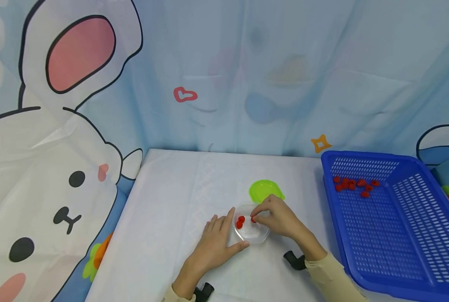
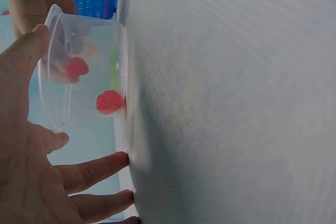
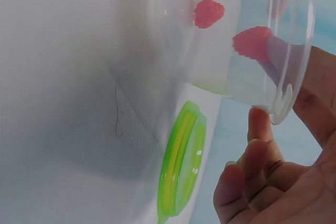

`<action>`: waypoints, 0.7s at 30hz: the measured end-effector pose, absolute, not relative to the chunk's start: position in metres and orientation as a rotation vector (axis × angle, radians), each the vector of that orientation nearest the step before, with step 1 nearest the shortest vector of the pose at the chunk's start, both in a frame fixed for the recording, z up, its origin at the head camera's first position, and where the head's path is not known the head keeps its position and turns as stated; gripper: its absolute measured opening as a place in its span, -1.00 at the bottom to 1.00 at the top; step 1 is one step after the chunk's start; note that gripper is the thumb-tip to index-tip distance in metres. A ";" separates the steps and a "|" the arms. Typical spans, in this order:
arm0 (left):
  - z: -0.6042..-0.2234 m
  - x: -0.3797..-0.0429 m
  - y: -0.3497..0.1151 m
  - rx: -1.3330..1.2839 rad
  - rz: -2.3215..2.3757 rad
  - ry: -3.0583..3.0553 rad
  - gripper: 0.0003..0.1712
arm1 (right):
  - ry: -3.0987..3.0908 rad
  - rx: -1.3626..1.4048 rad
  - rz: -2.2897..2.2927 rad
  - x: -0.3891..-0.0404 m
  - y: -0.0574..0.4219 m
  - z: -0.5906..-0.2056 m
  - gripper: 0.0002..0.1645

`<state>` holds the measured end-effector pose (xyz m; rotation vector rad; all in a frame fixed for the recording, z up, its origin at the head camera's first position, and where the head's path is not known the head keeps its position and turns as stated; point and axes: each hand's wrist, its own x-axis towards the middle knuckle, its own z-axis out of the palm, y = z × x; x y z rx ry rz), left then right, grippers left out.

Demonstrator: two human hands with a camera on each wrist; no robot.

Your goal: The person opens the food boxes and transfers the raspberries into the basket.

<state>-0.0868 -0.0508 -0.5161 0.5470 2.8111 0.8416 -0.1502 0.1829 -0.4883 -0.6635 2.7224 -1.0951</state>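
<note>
A clear plastic container (image 1: 260,238) stands on the white-covered table, with two red raspberries (image 3: 209,14) at its bottom. My left hand (image 1: 216,247) is at its left and front sides; the thumb and index finger touch the rim, fairly straight, and the other fingers spread onto the cloth. Inside the container, my right hand (image 1: 279,216) pinches a third raspberry (image 3: 253,43) between thumb and finger, above the other two. Its remaining fingers are bent outside the wall in the right wrist view. A green lid (image 1: 263,189) lies just behind the container.
To the right stands a large blue plastic basket (image 1: 337,226), with several more raspberries (image 1: 351,184) in its far left corner. A printed blue curtain (image 1: 224,126) hangs behind the table. Black wrist mounts (image 1: 295,261) sit on both arms.
</note>
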 end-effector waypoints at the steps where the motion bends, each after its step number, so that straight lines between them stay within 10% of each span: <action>1: -0.516 -0.087 -0.051 0.548 0.841 2.812 0.16 | 2.706 -0.651 -1.131 -0.150 0.184 -0.488 -0.85; 21: -0.516 -0.086 -0.050 0.548 0.876 2.808 0.15 | 2.497 -0.527 -1.550 -0.144 0.192 -0.464 -0.84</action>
